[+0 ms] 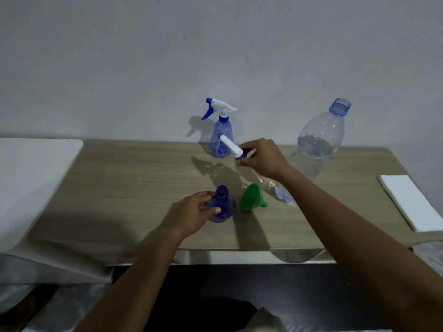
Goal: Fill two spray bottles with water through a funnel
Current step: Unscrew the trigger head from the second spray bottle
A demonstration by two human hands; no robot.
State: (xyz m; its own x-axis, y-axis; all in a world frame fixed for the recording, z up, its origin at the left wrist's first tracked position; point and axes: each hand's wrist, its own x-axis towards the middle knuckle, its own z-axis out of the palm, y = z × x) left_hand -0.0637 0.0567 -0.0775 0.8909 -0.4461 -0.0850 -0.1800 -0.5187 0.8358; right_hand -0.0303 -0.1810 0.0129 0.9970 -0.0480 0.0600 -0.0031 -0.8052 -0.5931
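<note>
Left hand (195, 213) fingers wrapped around uncapped spray bottle (221, 204); right hand (262, 158) fingers pinching removed spray head (231, 147) above table (119, 188).

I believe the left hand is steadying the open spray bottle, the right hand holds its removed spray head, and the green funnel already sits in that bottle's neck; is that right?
Not quite. In the head view the green funnel lies on its side on the table, beside the open spray bottle, not in its neck. The rest holds: the left hand steadies that bottle and the right hand holds the removed spray head.
</note>
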